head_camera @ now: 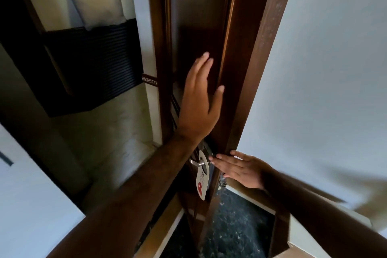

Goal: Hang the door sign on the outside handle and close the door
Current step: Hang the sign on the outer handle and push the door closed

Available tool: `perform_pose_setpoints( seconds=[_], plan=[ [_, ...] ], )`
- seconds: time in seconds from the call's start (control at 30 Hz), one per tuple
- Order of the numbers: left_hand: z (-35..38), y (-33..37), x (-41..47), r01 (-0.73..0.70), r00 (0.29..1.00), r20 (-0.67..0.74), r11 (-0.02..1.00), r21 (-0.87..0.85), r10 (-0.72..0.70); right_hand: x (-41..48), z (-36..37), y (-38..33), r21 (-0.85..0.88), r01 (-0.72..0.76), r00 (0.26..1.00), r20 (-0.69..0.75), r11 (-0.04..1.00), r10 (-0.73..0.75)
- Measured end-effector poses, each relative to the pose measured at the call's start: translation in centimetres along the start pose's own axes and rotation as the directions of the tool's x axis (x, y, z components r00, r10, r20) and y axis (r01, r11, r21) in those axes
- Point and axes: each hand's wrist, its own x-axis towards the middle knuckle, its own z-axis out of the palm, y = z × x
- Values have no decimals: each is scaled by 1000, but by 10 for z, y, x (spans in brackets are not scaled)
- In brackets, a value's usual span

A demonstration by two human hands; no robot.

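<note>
Dim, shadowy wide-angle view, edges warped, lower right corner motion-blurred.

Door sign [202, 176] hangs on handle [198, 162], between both hands.

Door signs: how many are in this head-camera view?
1. A white card door sign with red print hangs on the silver lever handle, between both hands. Others may be hidden behind the door.

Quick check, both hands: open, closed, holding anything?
Left hand: open, palm flat against the door, holding nothing.
Right hand: open, fingers extended by the door edge, holding nothing.
</note>
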Motion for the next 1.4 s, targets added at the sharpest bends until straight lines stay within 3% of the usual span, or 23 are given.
perform_pose_setpoints(
  seconds=[0.07, 0.17, 0.27, 0.47, 0.63, 0.77, 0.97, 1.03, 1.13, 1.2, 1.3, 1.4],
  plan=[
    [-5, 27, 21, -219, 975, -19, 971, 94, 221, 10, -5, -5, 17, -13, 1000, -28, 1000, 14],
    [-8, 51, 36, -488, 868, 79, 815, 314, 490, 27, -14, -12, 43, -26, 997, -66, 999, 29],
    [-7, 57, 38, -602, 790, 225, 657, 453, 570, 43, -24, -25, 46, -33, 998, -58, 998, 36],
    [-24, 23, 32, -538, 815, 281, 480, 693, 506, 85, -44, -41, 43, 24, 999, -44, 999, -22],
    [-59, 1, 26, -500, 814, 268, 388, 774, 516, 121, -57, -62, 126, 19, 1000, 22, 992, -22],
    [-94, -11, 22, -491, 822, 295, 345, 800, 487, 125, -62, -81, 218, 132, 987, 64, 967, -150],
    [-142, -28, 10, -421, 869, 305, 261, 868, 390, 108, -61, -92, 246, 135, 943, 264, 960, -200],
    [-153, -32, 3, -433, 870, 330, 248, 866, 367, 116, -60, -87, 264, 89, 934, 313, 960, -172],
    [-165, -40, -15, -553, 797, 519, 25, 833, 308, 147, -55, -76, 349, -92, 944, 328, 933, -30],
    [-175, -51, -23, -608, 763, 605, -63, 791, 227, 175, -50, -72, 473, -209, 929, 370, 856, 23],
    [-193, -65, -20, -574, 809, 579, -79, 815, 98, 218, -34, -76, 627, -282, 928, 369, 726, 42],
    [-202, -77, -14, -521, 853, 522, -88, 849, -18, 252, -21, -85, 705, -218, 949, 314, 675, -22]
  ],
)
